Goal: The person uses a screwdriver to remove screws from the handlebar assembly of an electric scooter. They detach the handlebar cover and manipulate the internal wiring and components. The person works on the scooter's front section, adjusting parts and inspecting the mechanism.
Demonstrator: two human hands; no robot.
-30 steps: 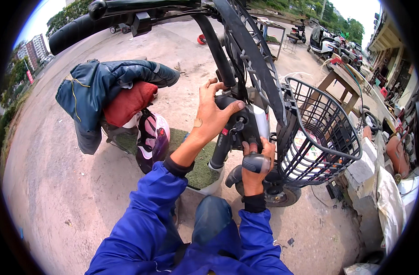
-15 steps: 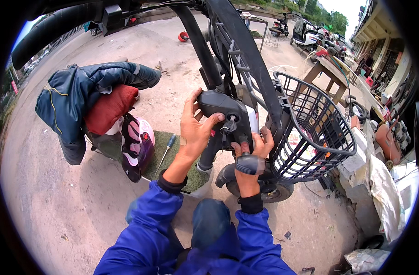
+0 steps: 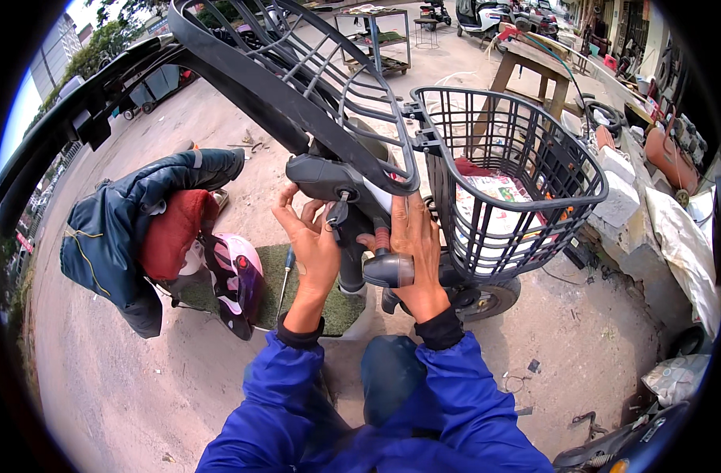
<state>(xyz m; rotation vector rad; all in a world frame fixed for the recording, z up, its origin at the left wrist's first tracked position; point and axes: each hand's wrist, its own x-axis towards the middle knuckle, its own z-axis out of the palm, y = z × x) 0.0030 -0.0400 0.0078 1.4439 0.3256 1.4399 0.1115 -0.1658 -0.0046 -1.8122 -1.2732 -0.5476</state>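
A black plastic cover (image 3: 321, 172) sits round the steering column of an electric scooter, with a key (image 3: 337, 213) in its lock. My left hand (image 3: 309, 248) has its fingers curled at the cover's lower left edge, thumb near the key. Along its right side my right hand (image 3: 418, 256) lies with fingers stretched upward and the thumb inward, beside a reddish ribbed sleeve (image 3: 381, 239). A rounded dark plastic part (image 3: 388, 270) stands in front of the right palm. What the left fingertips touch behind the cover is hidden.
A black basket (image 3: 526, 206) holds papers at the right. A black rack (image 3: 297, 87) juts over the cover. On the green footboard mat (image 3: 340, 314) lies a screwdriver (image 3: 286, 272). A pink and purple helmet (image 3: 240, 272) and dark jacket (image 3: 112, 229) rest on the seat at left.
The view has shifted, and the rack stands lower across it. My left hand has slid down from the cover's upper left side. My right fingers have straightened along its right side.
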